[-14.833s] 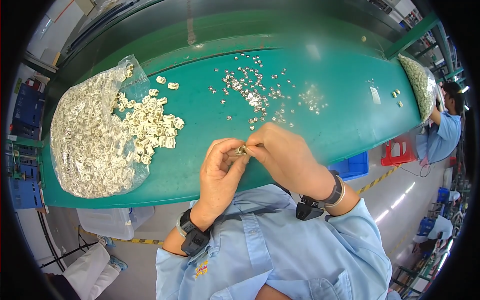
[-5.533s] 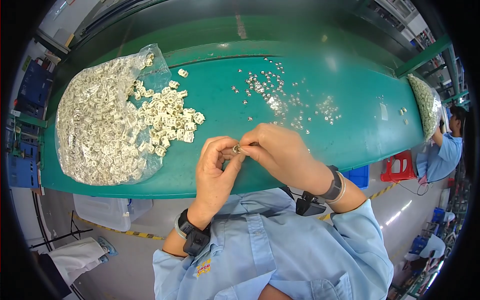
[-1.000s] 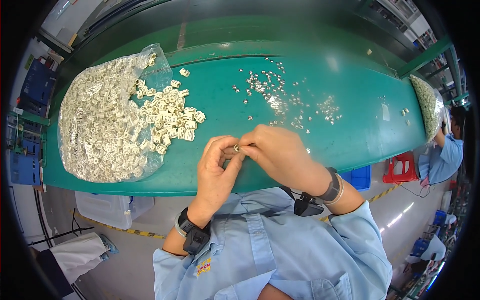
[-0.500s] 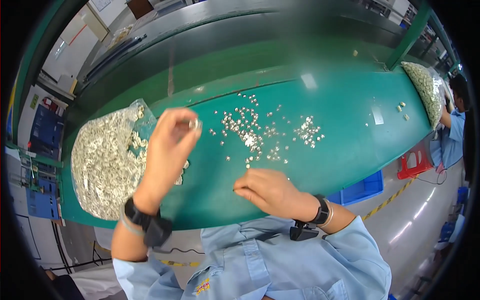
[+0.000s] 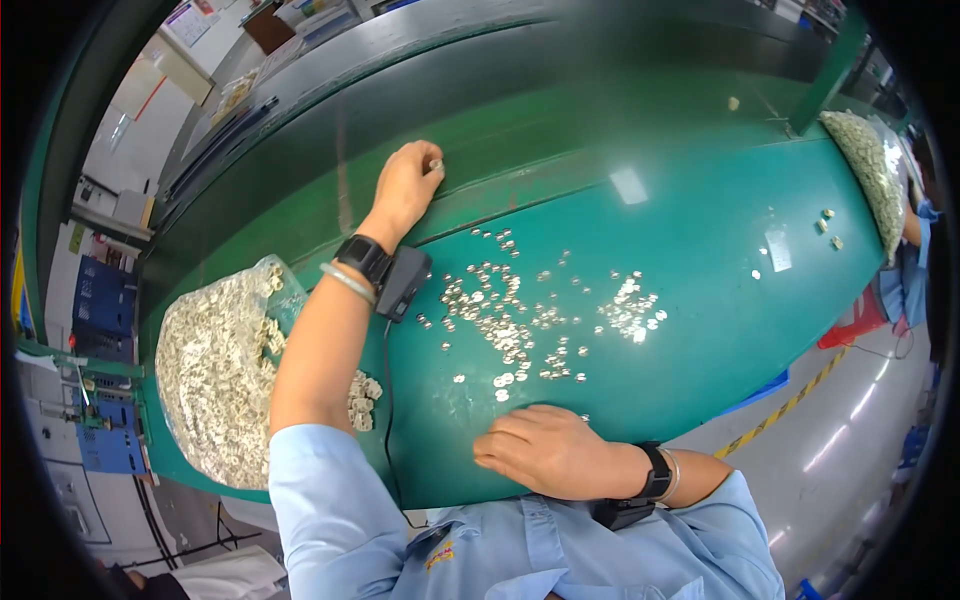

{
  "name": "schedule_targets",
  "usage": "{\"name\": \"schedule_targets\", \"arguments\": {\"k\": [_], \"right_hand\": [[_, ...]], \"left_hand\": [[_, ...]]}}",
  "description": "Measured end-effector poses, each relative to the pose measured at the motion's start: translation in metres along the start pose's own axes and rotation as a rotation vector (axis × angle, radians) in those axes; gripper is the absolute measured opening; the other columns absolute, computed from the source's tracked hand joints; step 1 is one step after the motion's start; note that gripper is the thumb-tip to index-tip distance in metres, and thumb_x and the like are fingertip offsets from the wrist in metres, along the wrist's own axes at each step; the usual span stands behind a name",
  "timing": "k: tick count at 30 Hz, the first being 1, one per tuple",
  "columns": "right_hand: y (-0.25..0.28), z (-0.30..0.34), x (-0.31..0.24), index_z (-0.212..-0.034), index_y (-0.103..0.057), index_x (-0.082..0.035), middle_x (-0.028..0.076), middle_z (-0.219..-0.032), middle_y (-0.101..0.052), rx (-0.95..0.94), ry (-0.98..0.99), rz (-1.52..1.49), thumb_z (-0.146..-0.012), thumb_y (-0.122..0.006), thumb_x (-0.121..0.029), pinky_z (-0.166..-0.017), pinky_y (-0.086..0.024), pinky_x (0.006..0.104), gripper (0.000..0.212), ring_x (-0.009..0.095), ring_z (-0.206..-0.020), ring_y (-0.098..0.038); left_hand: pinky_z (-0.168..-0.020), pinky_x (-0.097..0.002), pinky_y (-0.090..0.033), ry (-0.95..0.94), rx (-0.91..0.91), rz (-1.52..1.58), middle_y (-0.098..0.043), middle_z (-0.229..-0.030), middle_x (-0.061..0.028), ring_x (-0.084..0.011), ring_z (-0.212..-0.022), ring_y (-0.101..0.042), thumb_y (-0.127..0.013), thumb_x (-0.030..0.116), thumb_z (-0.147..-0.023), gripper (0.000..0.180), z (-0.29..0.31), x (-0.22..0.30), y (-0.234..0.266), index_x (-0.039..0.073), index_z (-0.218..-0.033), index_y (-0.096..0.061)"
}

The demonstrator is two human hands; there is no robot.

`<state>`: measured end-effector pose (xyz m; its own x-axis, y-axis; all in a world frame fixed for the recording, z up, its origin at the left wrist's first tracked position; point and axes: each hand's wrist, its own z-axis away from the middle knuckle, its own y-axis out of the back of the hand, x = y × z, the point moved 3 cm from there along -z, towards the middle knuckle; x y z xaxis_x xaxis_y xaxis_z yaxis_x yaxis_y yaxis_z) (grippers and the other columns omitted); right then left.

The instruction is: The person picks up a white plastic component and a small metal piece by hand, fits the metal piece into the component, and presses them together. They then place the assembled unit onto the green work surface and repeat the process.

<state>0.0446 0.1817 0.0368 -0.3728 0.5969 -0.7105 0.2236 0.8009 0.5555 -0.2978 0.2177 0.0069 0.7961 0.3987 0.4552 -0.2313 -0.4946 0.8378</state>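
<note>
My left hand (image 5: 408, 188) reaches out over the far green ledge behind the mat, its fingers closed on a small pale part (image 5: 436, 165). Low on the green mat (image 5: 650, 400), my right hand (image 5: 550, 455) lies with its fingers curled together; whatever they hold is hidden. Just beyond it, many small shiny metal pieces (image 5: 510, 335) are scattered, with a second cluster (image 5: 632, 308) to the right. A clear plastic bag (image 5: 215, 375) full of small cream-coloured parts lies at the left, and several loose parts (image 5: 363, 400) sit beside my left forearm.
Another full bag (image 5: 868, 185) stands at the far right end, with a few loose parts (image 5: 830, 228) near it. A green post (image 5: 835, 75) rises behind. Beyond the mat's right edge are a red stool (image 5: 852, 318) and a person's blue sleeve (image 5: 908, 285).
My left hand has moved from beside the left bag, forward and right to the far ledge, still holding a small part. The right hand stays near the metal pieces, while the view has shifted.
</note>
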Motion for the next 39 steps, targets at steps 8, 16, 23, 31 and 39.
{"name": "schedule_targets", "arguments": {"k": [8, 16, 23, 31, 39], "right_hand": [[0.002, 0.001, 0.001, -0.092, -0.062, -0.009, 0.003, -0.078, -0.058, -0.014, 0.009, -0.058, -0.082, -0.070, -0.012, -0.060, -0.046, 0.0335, 0.013, 0.022, -0.068, -0.058], [0.001, 0.000, -0.002, -0.091, -0.061, -0.008, 0.004, -0.077, -0.059, 0.023, 0.027, 0.002, -0.082, -0.069, -0.011, -0.058, -0.045, 0.0349, 0.012, 0.023, -0.066, -0.058], [-0.008, 0.001, 0.002, -0.091, -0.059, -0.007, 0.004, -0.077, -0.054, 0.085, 0.043, 0.064, -0.084, -0.066, -0.010, -0.057, -0.046, 0.0352, 0.010, 0.022, -0.066, -0.057], [0.000, 0.006, 0.002, -0.092, -0.059, -0.005, 0.006, -0.079, -0.057, 0.173, 0.000, -0.009, -0.085, -0.066, -0.008, -0.057, -0.047, 0.0347, 0.010, 0.024, -0.066, -0.058], [0.023, 0.025, 0.006, -0.096, -0.062, -0.001, 0.010, -0.087, -0.063, 0.222, -0.190, -0.109, -0.090, -0.061, -0.004, -0.066, -0.049, 0.0279, 0.007, 0.018, -0.075, -0.062]], "left_hand": [[-0.083, -0.0296, -0.050, 0.041, -0.063, 0.118, -0.064, -0.099, -0.0059, -0.0153, -0.091, -0.061, -0.063, 0.004, -0.085, 0.023, 0.029, -0.017, 0.085, 0.002, -0.108, -0.061], [-0.074, -0.0303, -0.048, 0.094, -0.332, -0.094, -0.061, -0.091, -0.0086, -0.0178, -0.084, -0.059, -0.065, 0.005, -0.083, 0.021, 0.146, -0.022, 0.131, 0.002, -0.103, -0.062], [-0.075, -0.0317, -0.049, 0.069, -0.304, -0.252, -0.061, -0.095, -0.0102, -0.0212, -0.087, -0.062, -0.065, 0.006, -0.083, 0.026, 0.167, -0.013, 0.119, 0.002, -0.109, -0.060], [-0.078, -0.0309, -0.051, 0.362, -0.120, 1.093, -0.060, -0.111, -0.0096, -0.0171, -0.094, -0.062, -0.063, 0.007, -0.089, 0.018, 0.221, 0.076, 0.137, 0.002, -0.105, -0.058], [-0.079, -0.0315, -0.053, 0.518, 0.010, 1.542, -0.056, -0.117, -0.0159, -0.0220, -0.094, -0.063, -0.061, 0.003, -0.089, 0.022, 0.301, 0.101, 0.094, 0.002, -0.111, -0.057]]}}
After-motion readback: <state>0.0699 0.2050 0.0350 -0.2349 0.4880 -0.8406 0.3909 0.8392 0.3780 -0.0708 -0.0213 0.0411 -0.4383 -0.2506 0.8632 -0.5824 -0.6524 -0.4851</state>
